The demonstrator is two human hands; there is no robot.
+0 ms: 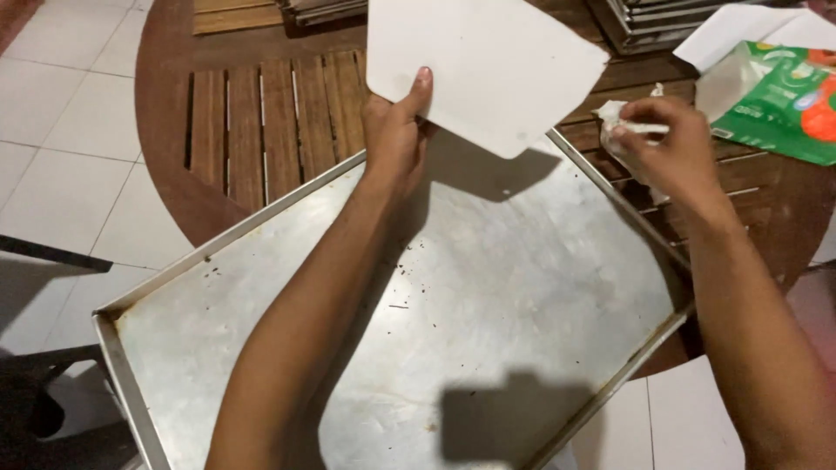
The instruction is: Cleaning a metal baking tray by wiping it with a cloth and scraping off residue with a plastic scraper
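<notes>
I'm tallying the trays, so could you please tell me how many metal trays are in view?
1 in plain view: the large tray under both arms. Stacks at top centre and top right look like more trays, but the frame crops them, so their number can't be told.
</notes>
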